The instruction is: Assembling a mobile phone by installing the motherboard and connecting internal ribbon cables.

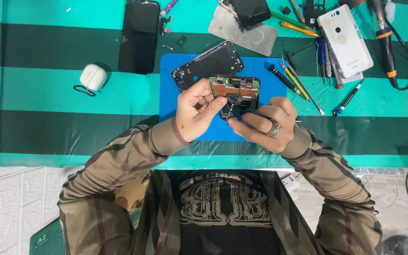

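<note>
A single view looks straight down from overhead onto a striped green work table [48, 94], taking in the person's chest and both sleeves along the bottom edge. The far side of the table runs along the top of the frame, the near edge sits about two thirds of the way down. The blue mat [175, 75] lies at the centre, with the left hand [195, 111] and right hand [265, 125] meeting just below it. The camera stands far enough off to show almost the whole table width, white wall panels at left and floor with cables at right. No second view overlaps it.
</note>
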